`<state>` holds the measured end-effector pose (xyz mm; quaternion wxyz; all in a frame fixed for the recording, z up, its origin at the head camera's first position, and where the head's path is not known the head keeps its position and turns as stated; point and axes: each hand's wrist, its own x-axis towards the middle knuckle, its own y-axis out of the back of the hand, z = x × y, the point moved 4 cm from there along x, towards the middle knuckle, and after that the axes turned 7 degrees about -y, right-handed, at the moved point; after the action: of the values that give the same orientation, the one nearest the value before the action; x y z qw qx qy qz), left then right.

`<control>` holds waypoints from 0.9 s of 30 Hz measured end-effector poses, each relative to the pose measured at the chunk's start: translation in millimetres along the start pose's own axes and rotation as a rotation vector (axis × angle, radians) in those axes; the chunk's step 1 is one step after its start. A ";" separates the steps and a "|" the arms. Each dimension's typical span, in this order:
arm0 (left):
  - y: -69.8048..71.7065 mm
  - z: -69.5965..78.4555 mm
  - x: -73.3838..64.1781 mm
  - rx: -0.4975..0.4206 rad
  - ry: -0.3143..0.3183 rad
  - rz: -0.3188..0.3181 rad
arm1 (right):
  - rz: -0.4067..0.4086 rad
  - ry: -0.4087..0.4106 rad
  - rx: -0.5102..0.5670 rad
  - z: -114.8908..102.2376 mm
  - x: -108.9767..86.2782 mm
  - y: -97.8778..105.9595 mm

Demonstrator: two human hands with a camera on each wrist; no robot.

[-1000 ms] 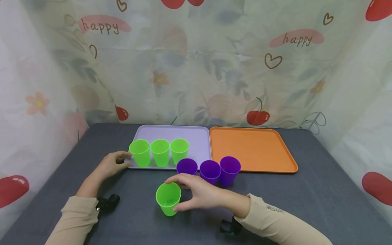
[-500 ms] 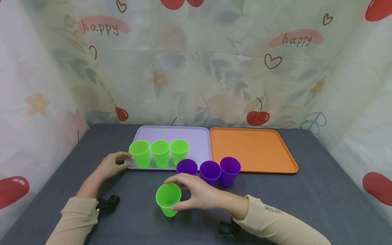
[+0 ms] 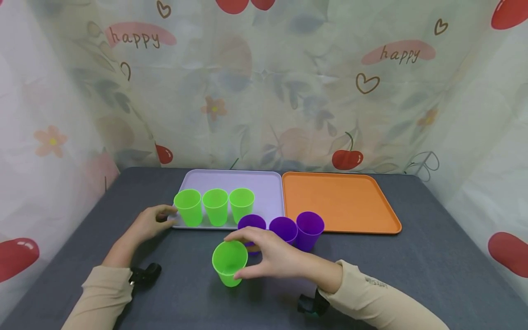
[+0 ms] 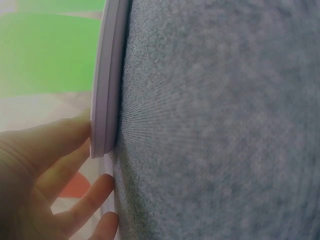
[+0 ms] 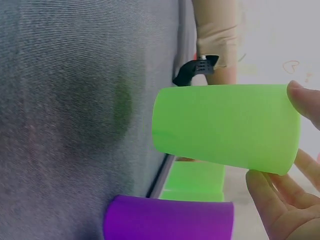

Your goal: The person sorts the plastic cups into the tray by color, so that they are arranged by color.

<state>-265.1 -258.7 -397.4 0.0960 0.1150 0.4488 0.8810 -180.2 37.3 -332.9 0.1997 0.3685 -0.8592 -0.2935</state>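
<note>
A green cup [image 3: 229, 265] pinched near its rim, just above the table [image 3: 181, 298].
The right hand [image 3: 274, 255] grips it only up there, so a slack pinch could drop it; a low swing forward could knock the purple cups [image 3: 309, 231] close behind. The left hand [image 3: 147, 225] touches the corner of the lilac tray [image 3: 268, 190], whether gripping I cannot tell; a bump there might topple its three upright cups [image 3: 216, 208].

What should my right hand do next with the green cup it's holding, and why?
I'd probably carry the green cup toward the lavender tray: your right hand holds it clear of the table, and three green cups stand in a row there.
</note>
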 end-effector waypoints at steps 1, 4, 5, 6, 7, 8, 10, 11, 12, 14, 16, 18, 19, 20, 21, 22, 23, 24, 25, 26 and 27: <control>-0.1 -0.2 0.0 0.000 -0.002 0.002 | 0.002 0.003 -0.002 -1.0 -0.2 1.4; -0.2 -0.6 0.0 0.001 -0.005 0.006 | 0.011 0.014 0.009 -3.8 -0.8 5.2; -0.3 -0.6 -0.1 0.001 -0.006 0.006 | 0.013 0.018 0.013 -5.0 -1.1 6.6; -0.3 -0.6 -0.1 0.001 -0.006 0.006 | 0.016 0.021 0.018 -6.1 -1.2 8.1; -0.3 -0.4 -0.2 0.000 -0.006 0.006 | 0.016 0.021 0.024 -7.3 -1.4 9.6; -0.2 -0.2 -0.2 0.000 -0.007 0.006 | 0.017 0.024 0.034 -8.8 -1.6 11.3; -0.1 0.2 -0.4 -0.002 -0.006 0.004 | 0.019 0.018 0.046 -11.7 -2.3 15.6; 0.0 0.4 -0.4 -0.002 -0.006 0.004 | 0.019 0.017 0.047 -13.2 -2.7 17.9; 0.1 0.5 -0.4 -0.002 -0.006 0.004 | 0.020 0.013 0.048 -14.5 -2.9 20.3; 0.3 0.6 -0.4 -0.003 -0.008 0.003 | 0.024 0.007 0.051 -17.1 -4.0 25.4; 0.5 0.4 -0.3 -0.002 -0.010 0.003 | 0.031 0.000 0.048 -18.8 -4.8 30.9; 0.4 -0.2 0.0 -0.004 -0.012 0.003 | 0.039 -0.004 0.040 -20.4 -5.5 36.1; 0.3 -0.6 0.1 -0.005 -0.012 0.002 | 0.044 -0.006 0.039 -21.4 -6.0 38.6; 0.2 -0.9 0.2 -0.005 -0.013 0.001 | 0.048 -0.005 0.037 -22.3 -6.5 41.1; 0.1 -1.2 0.3 -0.006 -0.012 0.002 | 0.055 -0.002 0.033 -23.3 -6.8 43.8; 0.0 -1.4 0.3 -0.006 -0.012 0.002 | 0.062 0.001 0.031 -24.2 -7.1 46.3; -0.1 -1.6 0.4 -0.007 -0.012 0.003 | 0.066 0.001 0.034 -25.3 -7.5 48.4; -0.1 -1.7 0.4 -0.007 -0.010 0.003 | 0.072 0.000 0.038 -26.4 -7.8 50.5; -0.3 -1.7 0.5 -0.007 -0.006 0.003 | 0.078 0.001 0.039 -27.1 -7.9 52.8; -0.4 -1.7 0.5 -0.008 0.000 0.001 | 0.085 0.004 0.041 -27.8 -8.1 55.1; -0.6 -1.7 0.6 -0.009 0.006 -0.001 | 0.092 0.006 0.041 -28.5 -8.2 57.1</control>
<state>-266.1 -259.5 -398.8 0.0953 0.1118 0.4453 0.8832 -188.5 65.0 -275.4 0.2079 0.3335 -0.8805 -0.2651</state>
